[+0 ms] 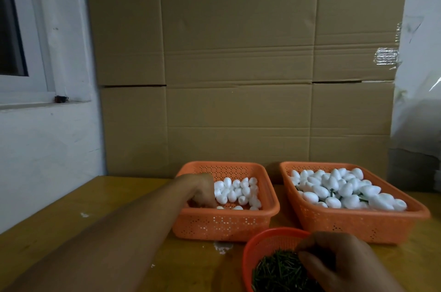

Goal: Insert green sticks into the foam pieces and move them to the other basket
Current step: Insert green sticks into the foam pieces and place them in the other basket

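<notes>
Your left hand (201, 192) is down inside the left basket (224, 225), fingers curled at the near-left corner among the foam pieces (238, 192); whether it has one pinched, you cannot tell from here. Your right hand (338, 260) sits over the round red basket (260, 244) at the near edge of the surface (59, 220), fingers bent down onto the green sticks (274, 270), grip hidden. The right basket (358, 222), beside the left one, is heaped with foam pieces already carrying sticks.
</notes>
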